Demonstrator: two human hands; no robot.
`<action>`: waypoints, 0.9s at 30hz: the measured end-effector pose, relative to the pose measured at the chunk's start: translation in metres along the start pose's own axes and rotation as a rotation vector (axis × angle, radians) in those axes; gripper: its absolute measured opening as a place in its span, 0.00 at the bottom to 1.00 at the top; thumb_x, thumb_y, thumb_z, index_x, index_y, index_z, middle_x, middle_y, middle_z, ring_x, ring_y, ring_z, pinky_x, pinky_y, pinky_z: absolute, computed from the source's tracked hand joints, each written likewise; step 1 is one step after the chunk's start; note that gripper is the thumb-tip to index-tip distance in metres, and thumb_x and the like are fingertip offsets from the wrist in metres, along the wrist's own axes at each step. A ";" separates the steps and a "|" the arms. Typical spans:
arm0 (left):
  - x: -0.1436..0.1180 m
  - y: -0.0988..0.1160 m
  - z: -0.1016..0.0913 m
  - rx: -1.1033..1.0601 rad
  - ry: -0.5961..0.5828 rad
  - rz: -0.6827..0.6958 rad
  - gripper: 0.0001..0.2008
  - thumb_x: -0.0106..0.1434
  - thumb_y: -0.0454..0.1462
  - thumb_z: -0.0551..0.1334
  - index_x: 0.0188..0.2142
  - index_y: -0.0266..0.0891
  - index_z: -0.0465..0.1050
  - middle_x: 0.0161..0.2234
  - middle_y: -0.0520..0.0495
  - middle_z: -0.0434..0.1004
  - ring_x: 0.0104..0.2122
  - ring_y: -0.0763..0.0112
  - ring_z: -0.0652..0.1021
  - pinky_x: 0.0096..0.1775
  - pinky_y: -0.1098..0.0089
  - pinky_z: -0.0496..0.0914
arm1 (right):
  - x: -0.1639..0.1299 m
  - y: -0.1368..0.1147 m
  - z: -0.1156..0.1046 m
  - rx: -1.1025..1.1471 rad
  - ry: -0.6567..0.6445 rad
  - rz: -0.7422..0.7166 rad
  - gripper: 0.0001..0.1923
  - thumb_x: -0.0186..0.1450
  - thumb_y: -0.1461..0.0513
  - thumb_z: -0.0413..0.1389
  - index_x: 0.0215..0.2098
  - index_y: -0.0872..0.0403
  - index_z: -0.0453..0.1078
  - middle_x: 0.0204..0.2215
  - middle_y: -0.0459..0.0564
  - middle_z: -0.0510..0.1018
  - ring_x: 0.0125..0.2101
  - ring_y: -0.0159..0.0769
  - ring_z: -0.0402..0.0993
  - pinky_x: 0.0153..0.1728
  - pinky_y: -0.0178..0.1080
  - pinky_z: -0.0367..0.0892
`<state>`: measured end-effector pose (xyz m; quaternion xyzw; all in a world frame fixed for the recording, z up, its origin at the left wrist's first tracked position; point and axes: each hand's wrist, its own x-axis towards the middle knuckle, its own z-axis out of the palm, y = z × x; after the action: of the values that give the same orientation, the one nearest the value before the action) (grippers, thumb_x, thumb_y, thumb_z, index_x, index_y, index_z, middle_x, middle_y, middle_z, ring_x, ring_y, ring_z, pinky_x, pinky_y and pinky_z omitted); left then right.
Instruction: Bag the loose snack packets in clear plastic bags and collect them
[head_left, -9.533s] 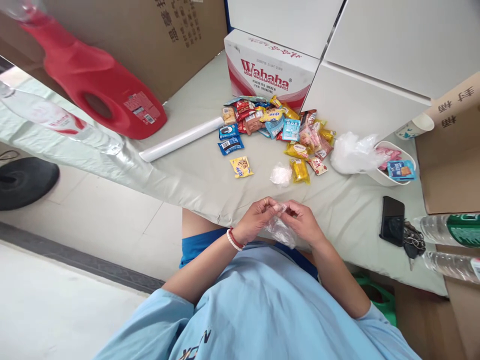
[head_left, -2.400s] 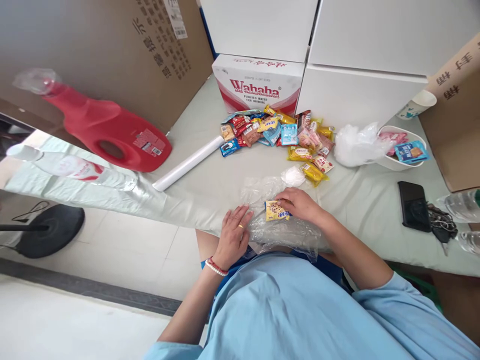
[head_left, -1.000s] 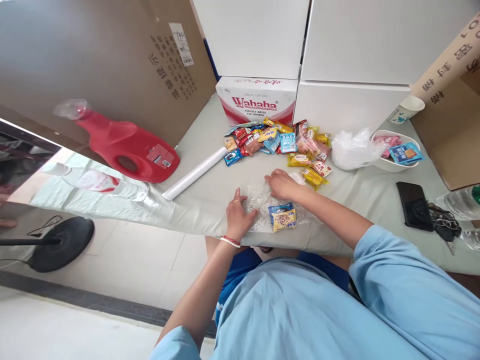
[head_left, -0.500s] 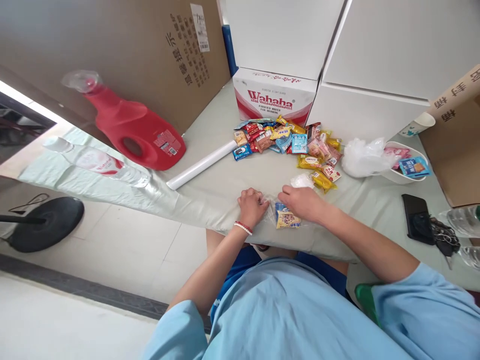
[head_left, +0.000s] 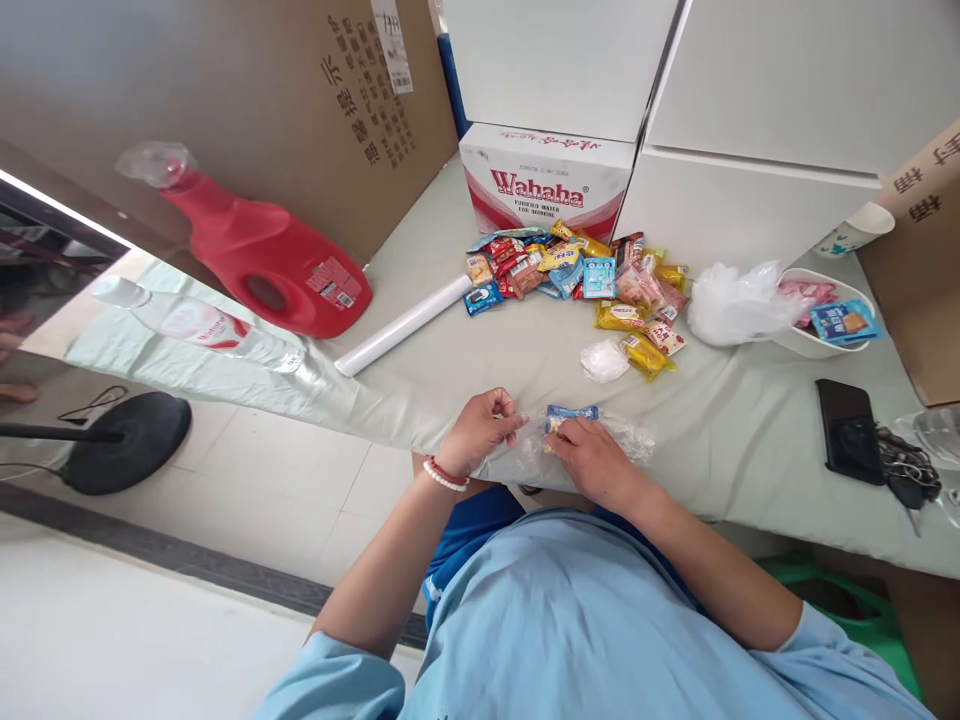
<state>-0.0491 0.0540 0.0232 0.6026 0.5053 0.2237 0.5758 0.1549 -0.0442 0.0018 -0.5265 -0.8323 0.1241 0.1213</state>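
Note:
A clear plastic bag (head_left: 634, 437) lies crumpled near the table's front edge, with a blue-and-yellow snack packet (head_left: 571, 412) in or under it. My left hand (head_left: 482, 432) wears a red and a white bracelet and pinches the bag's left side between thumb and fingertips. Over the packet, my right hand (head_left: 596, 458) is closed, its fingertips pinching the plastic by the packet's left side and covering most of the packet. Beyond my hands lie a crumpled white plastic ball (head_left: 604, 361) and a pile of small wrapped snacks (head_left: 564, 262).
A white roll (head_left: 405, 325), a red jug (head_left: 281, 265) and a water bottle (head_left: 202, 325) lie to the left. Behind the snacks stands a Wahaha carton (head_left: 546, 185). On the right are a white plastic bag (head_left: 739, 303), a white bin (head_left: 817, 343), a phone (head_left: 850, 432) and keys (head_left: 907, 465).
My left hand has moved left and turned, pinching the bag's edge. My right hand has come down over the snack packet, and the plastic now shows spread to its right.

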 end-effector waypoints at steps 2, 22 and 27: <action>-0.004 0.009 0.021 -0.210 -0.035 0.000 0.13 0.55 0.41 0.69 0.28 0.41 0.64 0.20 0.59 0.67 0.20 0.75 0.71 0.29 0.72 0.65 | -0.003 0.002 0.002 0.097 0.040 -0.005 0.16 0.71 0.69 0.54 0.55 0.54 0.74 0.46 0.57 0.76 0.46 0.46 0.70 0.49 0.47 0.68; -0.029 -0.016 0.098 0.575 0.067 0.607 0.22 0.63 0.25 0.55 0.54 0.38 0.77 0.54 0.38 0.76 0.54 0.58 0.77 0.57 0.55 0.74 | -0.053 0.053 -0.011 0.192 0.068 0.630 0.18 0.68 0.50 0.60 0.50 0.52 0.75 0.42 0.56 0.78 0.45 0.47 0.73 0.47 0.43 0.66; -0.027 -0.016 0.090 0.435 0.090 0.565 0.17 0.68 0.29 0.56 0.50 0.39 0.78 0.51 0.40 0.76 0.51 0.63 0.79 0.55 0.60 0.75 | -0.075 0.043 -0.008 0.392 0.141 0.547 0.09 0.71 0.59 0.54 0.41 0.53 0.75 0.39 0.54 0.77 0.44 0.44 0.73 0.47 0.44 0.69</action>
<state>0.0110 -0.0146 -0.0041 0.8165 0.3794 0.2878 0.3264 0.2253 -0.0936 -0.0110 -0.7042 -0.6100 0.2730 0.2397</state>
